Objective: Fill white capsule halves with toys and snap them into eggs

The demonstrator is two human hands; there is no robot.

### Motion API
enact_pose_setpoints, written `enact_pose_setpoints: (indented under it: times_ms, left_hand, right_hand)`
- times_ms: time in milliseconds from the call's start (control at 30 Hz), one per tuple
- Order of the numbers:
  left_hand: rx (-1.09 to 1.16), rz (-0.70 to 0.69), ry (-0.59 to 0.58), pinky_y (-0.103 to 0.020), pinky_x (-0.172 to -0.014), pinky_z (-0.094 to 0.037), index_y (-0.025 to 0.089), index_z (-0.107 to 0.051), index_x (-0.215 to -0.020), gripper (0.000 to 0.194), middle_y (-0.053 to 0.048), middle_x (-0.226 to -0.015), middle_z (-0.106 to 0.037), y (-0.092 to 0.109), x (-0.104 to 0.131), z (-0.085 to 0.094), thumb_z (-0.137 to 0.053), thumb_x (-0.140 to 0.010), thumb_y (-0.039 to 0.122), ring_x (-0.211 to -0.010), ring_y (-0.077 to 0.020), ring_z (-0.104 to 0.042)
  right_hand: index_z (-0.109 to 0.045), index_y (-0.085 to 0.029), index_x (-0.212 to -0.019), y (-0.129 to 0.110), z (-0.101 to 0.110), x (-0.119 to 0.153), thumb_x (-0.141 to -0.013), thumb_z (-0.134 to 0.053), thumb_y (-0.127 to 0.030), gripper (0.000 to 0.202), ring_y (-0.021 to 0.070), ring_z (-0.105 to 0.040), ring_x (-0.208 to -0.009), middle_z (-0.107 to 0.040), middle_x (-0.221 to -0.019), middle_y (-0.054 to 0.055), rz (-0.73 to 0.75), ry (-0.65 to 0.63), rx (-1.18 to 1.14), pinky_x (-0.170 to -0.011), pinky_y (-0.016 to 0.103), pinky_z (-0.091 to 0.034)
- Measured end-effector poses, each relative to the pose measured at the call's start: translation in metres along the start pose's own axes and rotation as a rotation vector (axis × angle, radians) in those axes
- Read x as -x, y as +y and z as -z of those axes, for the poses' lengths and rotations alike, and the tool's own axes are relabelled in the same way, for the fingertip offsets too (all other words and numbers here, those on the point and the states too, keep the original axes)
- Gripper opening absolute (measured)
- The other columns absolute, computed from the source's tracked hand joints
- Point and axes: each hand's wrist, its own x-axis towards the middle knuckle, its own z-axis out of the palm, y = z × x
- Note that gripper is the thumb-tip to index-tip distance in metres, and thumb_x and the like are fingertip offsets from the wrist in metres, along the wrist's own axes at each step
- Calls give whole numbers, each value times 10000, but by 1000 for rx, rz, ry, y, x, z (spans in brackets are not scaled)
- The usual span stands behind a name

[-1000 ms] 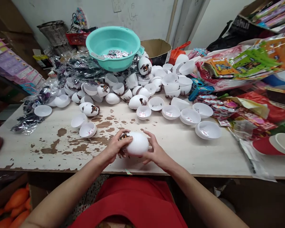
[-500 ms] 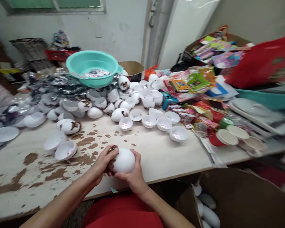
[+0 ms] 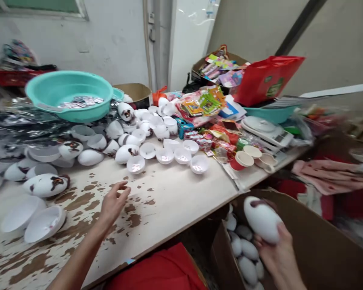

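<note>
My right hand grips a white plastic egg with a brown printed patch, held over an open cardboard box. Several similar white eggs lie inside that box. My left hand hovers over the worn white table, holding nothing, its fingers loosely apart. Beyond it stand open egg halves, one a small white half with little printed packets inside. At the left, two larger white halves rest side by side, near a closed printed egg.
A turquoise basin with small packets stands at the back left, on silvery wrappers. To the right are paper cups, a white scale, colourful sachets and a red bag. The table's front edge runs diagonally beside the box.
Both hands were around the white egg above the table. My left hand has let go, while my right hand has carried the egg rightward over the box. The view has turned right.
</note>
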Motion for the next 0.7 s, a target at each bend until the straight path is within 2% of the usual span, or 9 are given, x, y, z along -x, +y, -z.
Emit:
enact_pose_setpoints:
  times_ms: [33, 100, 200, 267, 300, 367, 467, 567, 700]
  left_hand:
    - [-43, -49, -17, -283, -587, -537, 229, -600, -1202, 531, -93, -1125, -624, 8, 2, -5, -602, -809, 587, -810, -215, -639]
    - [-49, -183, -154, -278, -611, -544, 289, -514, -1328, 598, -100, -1264, -567, 27, 14, -20, -656, -796, 522, -904, -223, -632]
    - [40, -374, -591, -291, -695, -575, 372, -368, -1447, 911, -113, -1495, -362, 49, 45, -47, -822, -659, 417, -1147, -281, -574]
    - [55, -425, -736, -325, -782, -584, 367, -451, -1398, 844, -110, -1482, -380, 53, 64, -60, -838, -648, 398, -1233, -310, -520]
    - [40, -433, -724, -350, -828, -580, 352, -515, -1340, 741, -107, -1425, -444, 53, 72, -64, -822, -668, 403, -1231, -310, -519]
    - [10, -421, -605, -404, -917, -553, 327, -578, -1244, 597, -96, -1310, -541, 47, 79, -64, -793, -695, 418, -1201, -306, -542]
    - [37, -294, -522, -434, -970, -528, 326, -510, -1300, 737, -101, -1340, -553, 41, 80, -56, -814, -643, 464, -1209, -323, -553]
    - [114, -89, -506, -455, -975, -529, 321, -430, -1378, 899, -111, -1368, -557, 47, 79, -51, -813, -596, 546, -1221, -350, -559]
    - [88, -14, -455, -460, -947, -556, 288, -577, -1212, 725, -90, -1244, -648, 62, 92, -51, -821, -579, 545, -1171, -371, -594]
  right_hand:
    - [-435, -303, -992, 3, 8, -2, -606, -717, -611, 568, 129, -383, -396, -522, -675, -35, -59, 73, 1, -337, 252, -291]
    - [-482, -267, -1013, 12, 5, 15, -595, -741, -626, 609, 121, -400, -392, -544, -653, -25, -162, 14, 11, -334, 236, -301]
    - [-461, -240, -1126, 29, -35, 66, -621, -762, -621, 701, 126, -486, -438, -626, -748, 10, -250, -371, 45, -325, 198, -316]
    - [-425, -228, -1165, 39, -68, 90, -627, -777, -620, 753, 121, -525, -448, -659, -829, 32, -302, -589, 44, -305, 182, -345]
    - [-412, -218, -1160, 43, -81, 96, -626, -768, -658, 778, 99, -509, -419, -660, -830, 30, -325, -642, 32, -299, 177, -363]
    - [-396, -206, -1133, 47, -95, 100, -575, -769, -734, 854, 75, -498, -382, -650, -824, 21, -362, -761, 24, -293, 175, -398]
    - [-377, -210, -1103, 48, -99, 100, -462, -830, -733, 943, 76, -512, -359, -632, -794, -6, -418, -882, 26, -284, 174, -415]
    - [-352, -223, -1152, 43, -100, 99, -434, -893, -639, 991, 98, -522, -360, -609, -729, -43, -456, -920, 50, -283, 166, -387]
    - [-421, -235, -1224, 27, -97, 99, -400, -940, -548, 1023, 105, -538, -448, -619, -853, -15, -374, -917, 74, -335, 214, -450]
